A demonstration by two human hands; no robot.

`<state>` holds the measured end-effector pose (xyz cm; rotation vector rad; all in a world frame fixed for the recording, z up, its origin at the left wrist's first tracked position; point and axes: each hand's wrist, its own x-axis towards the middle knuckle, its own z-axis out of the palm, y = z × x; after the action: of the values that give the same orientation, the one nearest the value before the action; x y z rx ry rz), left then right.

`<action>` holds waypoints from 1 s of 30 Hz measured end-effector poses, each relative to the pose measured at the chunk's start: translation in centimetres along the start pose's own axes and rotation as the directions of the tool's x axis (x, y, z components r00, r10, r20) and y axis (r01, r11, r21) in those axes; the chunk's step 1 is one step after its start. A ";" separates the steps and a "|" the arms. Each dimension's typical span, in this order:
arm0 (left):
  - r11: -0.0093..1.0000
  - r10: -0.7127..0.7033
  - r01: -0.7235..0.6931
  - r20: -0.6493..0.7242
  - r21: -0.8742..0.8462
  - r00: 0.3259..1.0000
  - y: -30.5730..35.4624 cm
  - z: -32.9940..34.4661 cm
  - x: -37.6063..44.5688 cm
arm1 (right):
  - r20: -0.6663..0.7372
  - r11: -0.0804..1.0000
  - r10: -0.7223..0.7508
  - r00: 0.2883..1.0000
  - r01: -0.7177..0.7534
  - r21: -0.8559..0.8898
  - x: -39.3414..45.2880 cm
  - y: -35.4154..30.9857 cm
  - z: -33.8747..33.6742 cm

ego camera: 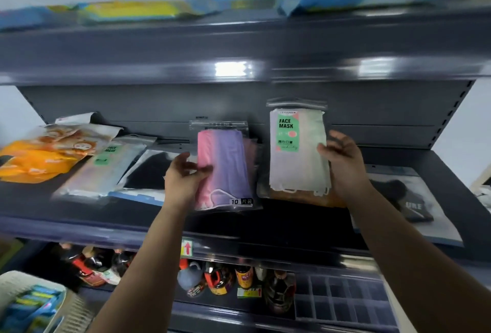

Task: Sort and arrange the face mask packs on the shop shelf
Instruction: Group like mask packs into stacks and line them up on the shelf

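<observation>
My left hand (183, 177) grips the left edge of a clear pack of pink-and-purple masks (225, 170), held upright over the middle of the dark shelf (79, 223). My right hand (345, 162) holds the right edge of a pale pack labelled FACE MASK (297, 151), also upright and a little higher. Under that pack an orange pack (305, 198) lies flat. On the shelf to the left lie a black mask pack (151, 167), a pastel FACE MASK pack (103, 170) and orange packs (37, 157).
A black mask pack (409, 199) lies at the shelf's right end. Blue and yellow packs (148, 9) line the top shelf. Bottles (220, 279) stand on the shelf below. A pale basket (34, 303) with blue packs sits at the lower left.
</observation>
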<state>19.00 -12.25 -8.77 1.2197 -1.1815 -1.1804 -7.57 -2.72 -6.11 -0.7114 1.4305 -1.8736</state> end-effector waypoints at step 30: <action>0.979 -0.056 0.108 0.284 -0.171 0.957 2.7 -8.4 0.6 | 0.140 0.998 -0.009 0.990 0.018 -0.065 -6.3 3.8 17.6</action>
<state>27.40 -12.51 -6.11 0.9925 -1.2028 -1.5274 10.36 -9.17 -5.50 -0.8687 1.4058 -1.7565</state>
